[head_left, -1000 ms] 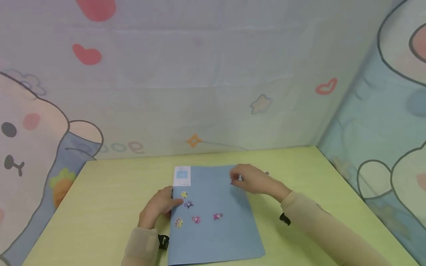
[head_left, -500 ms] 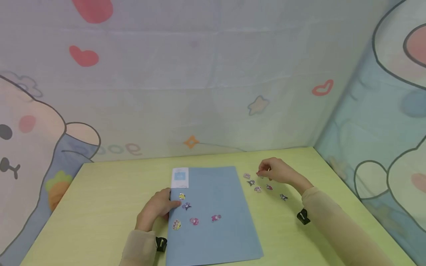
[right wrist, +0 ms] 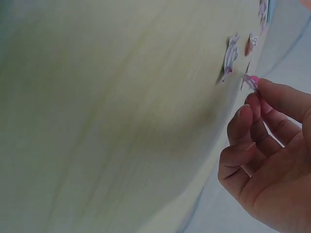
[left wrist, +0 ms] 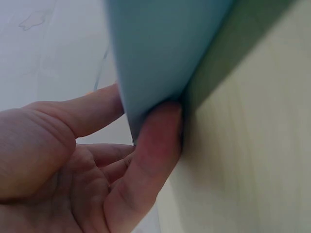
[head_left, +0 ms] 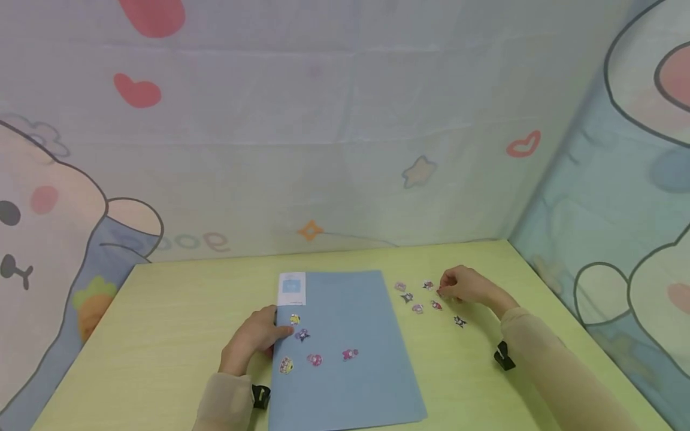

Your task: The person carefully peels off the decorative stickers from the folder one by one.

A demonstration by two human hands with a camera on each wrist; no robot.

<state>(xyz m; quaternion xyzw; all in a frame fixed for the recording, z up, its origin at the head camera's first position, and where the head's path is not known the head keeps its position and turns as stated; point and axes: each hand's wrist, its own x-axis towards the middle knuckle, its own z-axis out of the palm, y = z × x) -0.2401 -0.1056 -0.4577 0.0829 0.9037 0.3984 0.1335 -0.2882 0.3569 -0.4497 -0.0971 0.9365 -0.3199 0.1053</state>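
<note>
Fabric (head_left: pixel 242 149) printed with hearts, a star and pale animal figures hangs along the left, far and right sides of the yellow-green tabletop (head_left: pixel 156 335). Toward the left, the left hand (head_left: pixel 257 330) grips the left edge of a blue folder (head_left: pixel 356 311), thumb on top and fingers against the underside. The folder lies near the middle of the tabletop, with a white label (head_left: pixel 291 294) at its far left corner. On the folder's left part, a yellow sticker (head_left: pixel 294 319) and a purple sticker (head_left: pixel 302 335) sit just beside the thumb; nearer are a yellow-and-white sticker (head_left: pixel 286 365), then a round pink sticker (head_left: pixel 315 360), then a longer pink sticker (head_left: pixel 350 354) farthest right. Beyond the folder's far right edge, at least six loose stickers (head_left: pixel 417 309) lie scattered on the tabletop. Just right of most of these, the right hand (head_left: pixel 468 285) pinches a small pinkish piece (right wrist: pixel 251 82) between thumb and fingertip, well apart from the left hand; its print is too blurred to make out.
</note>
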